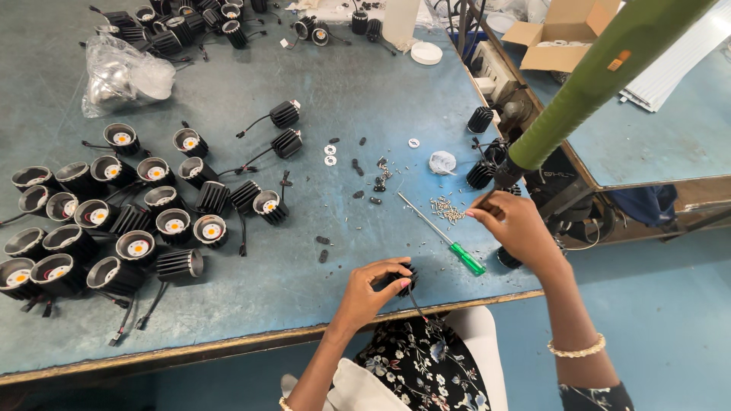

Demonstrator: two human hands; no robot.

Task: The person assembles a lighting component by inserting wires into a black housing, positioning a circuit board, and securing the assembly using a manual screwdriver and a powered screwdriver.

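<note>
My left hand (371, 289) grips a small black finned lamp housing (407, 279) near the table's front edge, with a black wire trailing from it toward my lap. My right hand (512, 222) is at the table's right edge, fingers pinched close to a pile of small silver screws (448, 210); a hanging green-sleeved power screwdriver (588, 90) ends just above that hand. Whether the fingers hold a screw or the tool's tip I cannot tell. A green-handled screwdriver (444, 235) lies on the table between my hands.
Many black finned lamp housings (137, 221) with orange-centred discs crowd the left of the blue-grey table (304, 84). More housings sit at the far edge (175, 27). A plastic bag (122, 72), white washers (330, 155), black clips (358, 167) and an open cardboard box (560, 34) lie around.
</note>
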